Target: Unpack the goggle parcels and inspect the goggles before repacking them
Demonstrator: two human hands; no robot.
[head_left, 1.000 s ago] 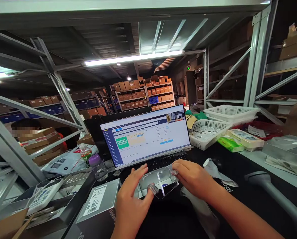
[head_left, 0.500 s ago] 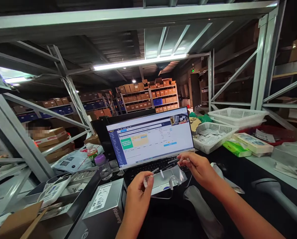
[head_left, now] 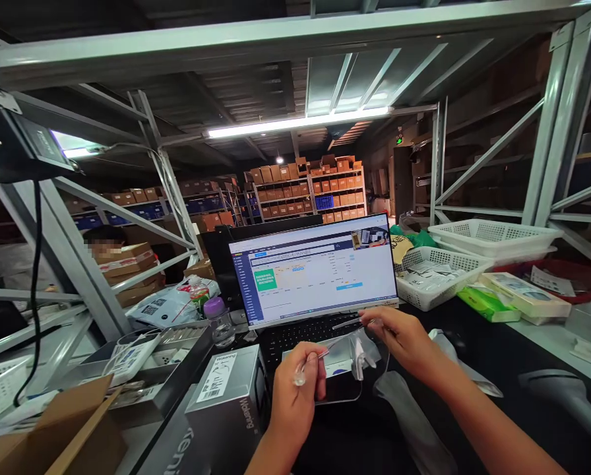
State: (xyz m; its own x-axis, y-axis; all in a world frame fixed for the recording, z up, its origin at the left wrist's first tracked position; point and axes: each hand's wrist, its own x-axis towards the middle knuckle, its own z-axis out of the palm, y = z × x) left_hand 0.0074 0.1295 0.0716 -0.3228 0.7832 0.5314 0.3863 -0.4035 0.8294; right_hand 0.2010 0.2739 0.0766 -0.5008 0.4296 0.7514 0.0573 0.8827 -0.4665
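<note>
My left hand (head_left: 298,389) is closed around a slim clear piece (head_left: 299,379) with a rounded end, perhaps plastic; its exact kind is unclear. My right hand (head_left: 402,336) pinches a thin translucent strip (head_left: 345,324) that points left over the keyboard (head_left: 295,335). A crumpled clear plastic bag (head_left: 362,353) hangs between my hands, close to the right fingers. Beneath it, a flat dark item with a pale rounded edge (head_left: 345,394) lies on the black desk mat. A translucent grey sleeve (head_left: 407,412) lies below my right wrist.
A lit monitor (head_left: 315,277) stands ahead. To the left are a grey box (head_left: 226,389), a purple-capped bottle (head_left: 221,323) and an open carton (head_left: 78,435). White baskets (head_left: 436,284), a green packet (head_left: 488,303) and a handheld scanner (head_left: 557,382) are at right.
My left hand has turned and shifted slightly right, its fingers curling more around the clear piece. The clear bag is more bunched. The view has swung a little to the left.
</note>
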